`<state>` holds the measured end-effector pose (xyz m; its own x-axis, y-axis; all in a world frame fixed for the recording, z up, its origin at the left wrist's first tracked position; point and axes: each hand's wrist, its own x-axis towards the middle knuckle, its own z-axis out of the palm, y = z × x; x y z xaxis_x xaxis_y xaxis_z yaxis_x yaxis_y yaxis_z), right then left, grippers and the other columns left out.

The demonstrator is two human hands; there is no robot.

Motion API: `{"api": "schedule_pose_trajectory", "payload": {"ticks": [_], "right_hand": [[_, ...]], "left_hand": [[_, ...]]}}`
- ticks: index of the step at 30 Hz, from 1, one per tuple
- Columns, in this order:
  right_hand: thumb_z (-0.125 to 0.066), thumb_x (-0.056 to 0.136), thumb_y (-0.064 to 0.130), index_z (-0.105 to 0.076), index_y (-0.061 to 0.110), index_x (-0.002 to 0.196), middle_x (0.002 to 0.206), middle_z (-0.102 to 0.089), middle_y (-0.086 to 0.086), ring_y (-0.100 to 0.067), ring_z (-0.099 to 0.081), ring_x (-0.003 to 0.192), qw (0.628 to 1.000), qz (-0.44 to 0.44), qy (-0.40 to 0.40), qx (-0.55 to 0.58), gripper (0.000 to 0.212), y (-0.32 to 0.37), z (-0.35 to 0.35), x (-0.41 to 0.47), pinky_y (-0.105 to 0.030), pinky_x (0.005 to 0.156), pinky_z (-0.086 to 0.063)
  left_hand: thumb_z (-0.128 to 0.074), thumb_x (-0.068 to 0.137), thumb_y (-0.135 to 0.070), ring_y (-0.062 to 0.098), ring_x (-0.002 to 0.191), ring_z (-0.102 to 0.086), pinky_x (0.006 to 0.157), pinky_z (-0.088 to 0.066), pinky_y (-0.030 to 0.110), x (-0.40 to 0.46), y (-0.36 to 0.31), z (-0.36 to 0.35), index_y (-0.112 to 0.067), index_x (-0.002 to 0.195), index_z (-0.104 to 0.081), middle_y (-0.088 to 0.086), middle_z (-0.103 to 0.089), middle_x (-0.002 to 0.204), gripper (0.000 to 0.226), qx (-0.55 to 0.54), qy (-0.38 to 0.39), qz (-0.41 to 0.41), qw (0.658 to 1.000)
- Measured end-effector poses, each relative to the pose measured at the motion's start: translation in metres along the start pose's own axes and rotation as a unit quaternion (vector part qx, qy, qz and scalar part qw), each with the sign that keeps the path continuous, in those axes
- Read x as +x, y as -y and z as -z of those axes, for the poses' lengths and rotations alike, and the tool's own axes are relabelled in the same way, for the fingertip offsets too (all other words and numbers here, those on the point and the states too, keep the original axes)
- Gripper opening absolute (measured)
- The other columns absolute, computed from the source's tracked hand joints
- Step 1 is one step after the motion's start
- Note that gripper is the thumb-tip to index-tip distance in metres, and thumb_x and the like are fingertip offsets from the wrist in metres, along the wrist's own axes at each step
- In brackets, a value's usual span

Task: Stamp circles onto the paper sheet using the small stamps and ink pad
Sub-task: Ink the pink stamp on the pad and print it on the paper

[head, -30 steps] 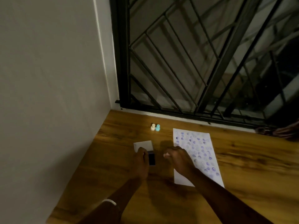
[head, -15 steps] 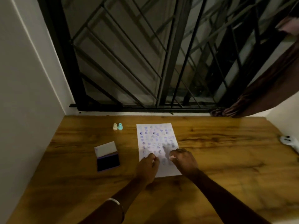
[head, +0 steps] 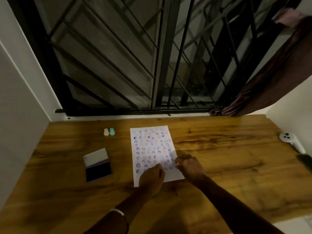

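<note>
A white paper sheet (head: 152, 146) lies on the wooden table (head: 228, 166), covered with several purple stamped circles and hearts. My left hand (head: 152, 178) rests on its lower part with the fingers pinched downward around a small stamp they mostly hide. At the sheet's lower right edge, my right hand (head: 190, 168) is curled on a small pale stamp. The open ink pad (head: 98, 171), dark with a white lid, sits left of the sheet. Near the table's far edge stand a cream stamp (head: 106, 132) and a teal stamp (head: 112, 132), side by side.
A white controller (head: 292, 142) and a dark flat object (head: 306, 163) lie at the table's right edge. A black window grille (head: 152, 65) rises behind the table, with a brown curtain (head: 270, 78) at its right. A white wall (head: 16, 98) closes the left side.
My left hand has moved from the ink pad to the lower part of the paper. My right hand stays near the sheet's lower right. The view has swung right.
</note>
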<state>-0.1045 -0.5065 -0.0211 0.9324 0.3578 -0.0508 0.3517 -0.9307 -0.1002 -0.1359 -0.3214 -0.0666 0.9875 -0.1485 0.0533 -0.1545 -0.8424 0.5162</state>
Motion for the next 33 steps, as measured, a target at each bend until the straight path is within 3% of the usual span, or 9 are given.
{"api": "schedule_pose_trajectory", "payload": {"ticks": [4,10,16,20,22,25,33], "right_hand": [[-0.050,0.094,0.029,-0.061,0.019,0.106,0.116,-0.066,-0.007,-0.024,-0.058,0.108,0.999,0.018,0.032,-0.028,0.019,0.000,-0.009,0.008,-0.037,0.089,-0.049],[-0.055,0.092,0.033,-0.064,0.018,0.099,0.106,-0.067,-0.006,-0.020,-0.061,0.093,0.999,-0.005,0.049,0.016,0.018,-0.002,-0.015,0.018,-0.028,0.076,-0.048],[-0.055,0.094,0.035,-0.065,0.018,0.105,0.112,-0.067,-0.002,-0.016,-0.061,0.101,0.997,0.002,0.071,0.012,0.022,-0.006,-0.020,0.018,-0.029,0.084,-0.053],[-0.060,0.091,0.033,-0.064,0.021,0.106,0.109,-0.069,-0.002,-0.016,-0.063,0.098,0.999,-0.007,0.043,0.002,0.019,-0.002,-0.017,0.014,-0.027,0.082,-0.050],[-0.059,0.092,0.031,-0.064,0.020,0.109,0.110,-0.070,-0.002,-0.016,-0.063,0.100,0.999,0.007,0.036,-0.015,0.020,-0.001,-0.015,0.011,-0.026,0.083,-0.048],[-0.055,0.094,0.030,-0.062,0.019,0.112,0.111,-0.069,-0.002,-0.015,-0.063,0.102,0.998,0.024,0.044,-0.036,0.022,0.003,-0.011,0.009,-0.026,0.086,-0.048],[-0.047,0.096,0.035,-0.059,0.023,0.112,0.108,-0.068,0.000,-0.016,-0.063,0.097,0.993,0.029,0.047,-0.101,0.023,0.022,0.003,0.010,-0.032,0.090,-0.048]], "left_hand": [[-0.031,0.100,-0.040,0.010,0.066,-0.063,0.057,-0.045,0.020,0.001,0.002,-0.001,-0.021,0.096,-0.056,-0.002,-0.067,0.078,0.031,-0.002,0.003,-0.008,1.000],[-0.029,0.100,-0.040,0.011,0.070,-0.064,0.059,-0.045,0.020,0.002,0.005,-0.009,-0.020,0.099,-0.058,-0.001,-0.068,0.083,0.035,0.026,-0.002,-0.017,1.000],[-0.031,0.100,-0.038,0.011,0.074,-0.064,0.061,-0.043,0.018,0.002,0.004,-0.012,-0.020,0.104,-0.058,0.000,-0.069,0.088,0.033,0.019,0.015,-0.005,1.000],[-0.034,0.101,-0.033,0.015,0.076,-0.063,0.064,-0.046,0.021,0.009,0.004,-0.004,-0.015,0.103,-0.056,0.006,-0.069,0.091,0.028,-0.081,0.071,0.032,0.994],[-0.035,0.102,-0.027,0.014,0.076,-0.060,0.065,-0.046,0.023,0.012,0.005,0.005,-0.012,0.103,-0.055,0.008,-0.067,0.093,0.025,-0.197,0.113,0.086,0.970],[-0.036,0.100,-0.023,0.009,0.069,-0.058,0.060,-0.044,0.020,0.010,0.012,0.019,-0.016,0.099,-0.055,0.000,-0.065,0.086,0.020,-0.345,0.135,0.208,0.905],[-0.041,0.095,-0.015,0.014,0.061,-0.058,0.052,-0.042,0.022,0.001,0.038,0.066,-0.009,0.089,-0.063,0.004,-0.065,0.073,0.024,-0.516,0.098,0.369,0.767]]}}
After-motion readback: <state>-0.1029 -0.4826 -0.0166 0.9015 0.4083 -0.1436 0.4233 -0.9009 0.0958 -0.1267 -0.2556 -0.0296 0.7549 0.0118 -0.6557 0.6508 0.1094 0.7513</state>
